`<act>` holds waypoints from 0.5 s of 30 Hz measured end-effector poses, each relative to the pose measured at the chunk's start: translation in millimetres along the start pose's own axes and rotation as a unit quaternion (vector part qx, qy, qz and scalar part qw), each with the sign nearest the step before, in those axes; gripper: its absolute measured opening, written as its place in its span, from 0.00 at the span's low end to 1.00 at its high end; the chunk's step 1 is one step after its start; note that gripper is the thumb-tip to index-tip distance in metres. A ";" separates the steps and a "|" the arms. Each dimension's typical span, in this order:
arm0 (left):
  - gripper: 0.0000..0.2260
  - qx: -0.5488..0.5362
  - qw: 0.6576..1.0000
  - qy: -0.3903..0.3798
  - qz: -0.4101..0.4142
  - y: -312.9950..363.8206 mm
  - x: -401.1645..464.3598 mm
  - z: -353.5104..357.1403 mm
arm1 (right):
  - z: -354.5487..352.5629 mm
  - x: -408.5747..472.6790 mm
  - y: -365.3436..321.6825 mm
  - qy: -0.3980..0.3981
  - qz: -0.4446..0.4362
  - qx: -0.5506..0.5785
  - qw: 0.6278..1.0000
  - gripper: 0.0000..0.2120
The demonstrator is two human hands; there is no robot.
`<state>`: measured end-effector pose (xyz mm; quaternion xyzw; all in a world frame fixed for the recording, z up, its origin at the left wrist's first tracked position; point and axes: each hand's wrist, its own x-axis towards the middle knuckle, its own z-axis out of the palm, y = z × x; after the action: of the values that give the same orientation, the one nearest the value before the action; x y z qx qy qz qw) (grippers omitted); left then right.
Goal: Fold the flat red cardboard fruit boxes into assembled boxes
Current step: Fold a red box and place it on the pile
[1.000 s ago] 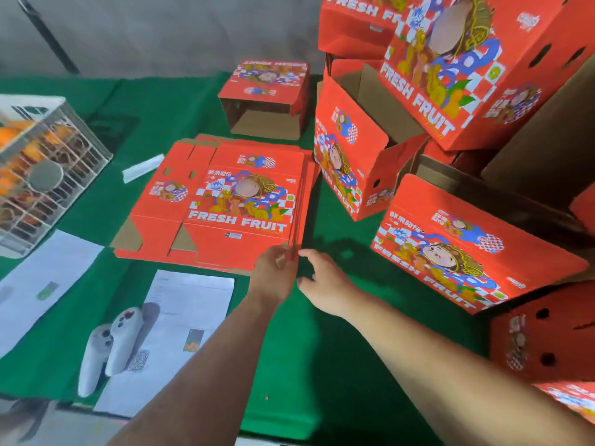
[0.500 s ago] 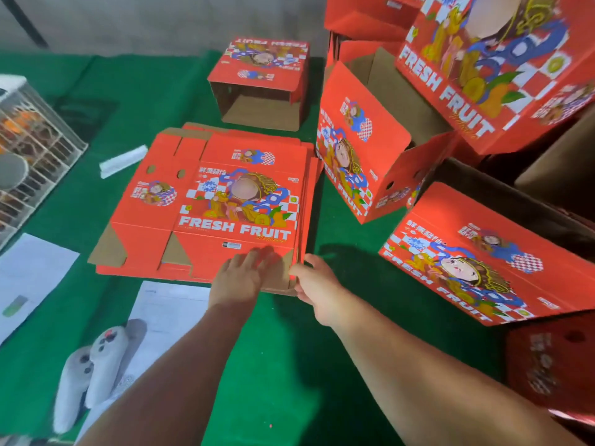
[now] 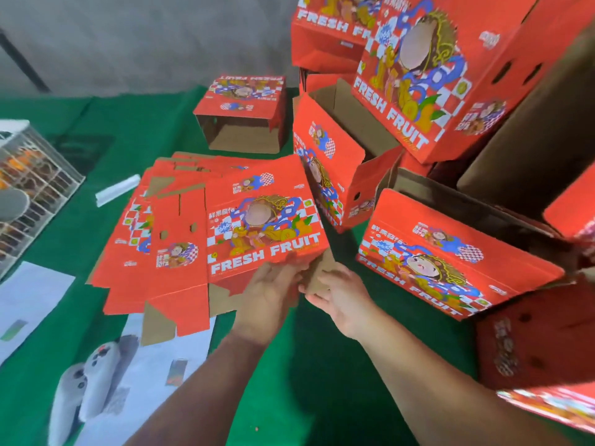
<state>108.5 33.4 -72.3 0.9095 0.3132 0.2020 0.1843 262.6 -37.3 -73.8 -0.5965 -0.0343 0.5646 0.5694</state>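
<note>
A flat red "FRESH FRUIT" box point(image 3: 257, 220) is lifted off the stack of flat red boxes point(image 3: 135, 246) on the green table, its near right corner raised. My left hand point(image 3: 273, 294) grips its near edge from below, just under the lettering. My right hand point(image 3: 338, 294) holds the brown flap at the same corner, fingers curled round it. Assembled red boxes stand beyond: one on its side at the back point(image 3: 241, 114), an open one point(image 3: 341, 169) to the right, and one lying near right point(image 3: 450, 255).
More red boxes are piled high at the top right point(image 3: 450, 69). A wire crate of fruit point(image 3: 29, 185) sits at the left edge. Two white controllers point(image 3: 83, 384) lie on paper sheets point(image 3: 32, 300) near the front left. The green cloth point(image 3: 322, 365) covers the table.
Both hands took hold of the top flat box at its near right corner and lifted it off the stack toward me. The view moved closer.
</note>
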 end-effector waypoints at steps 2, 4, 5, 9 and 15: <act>0.31 0.006 0.999 0.020 0.025 15.0 -0.5 -4.4 | -14.8 -15.6 -3.3 -0.006 -0.042 -0.037 0.998 0.10; 0.34 0.046 0.997 0.043 0.053 27.7 -3.0 -9.9 | -26.4 -28.6 -7.0 -0.003 -0.083 -0.068 0.994 0.11; 0.34 0.077 0.994 0.053 0.053 31.2 -6.6 -12.8 | -32.2 -33.9 -9.8 0.003 -0.104 -0.081 0.991 0.12; 0.28 0.121 0.989 0.062 -0.059 21.0 -29.4 -25.1 | -54.4 -59.5 -28.9 0.019 -0.178 -0.143 0.973 0.20; 0.10 -0.091 0.977 0.171 -0.086 39.7 -35.0 -43.1 | -69.4 -89.7 -47.7 0.013 -0.267 -0.278 0.923 0.34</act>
<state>82.1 -9.4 -26.1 0.8106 0.3975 0.3656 0.2263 308.5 -126.5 -2.5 -0.7070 -0.3403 0.3519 0.5104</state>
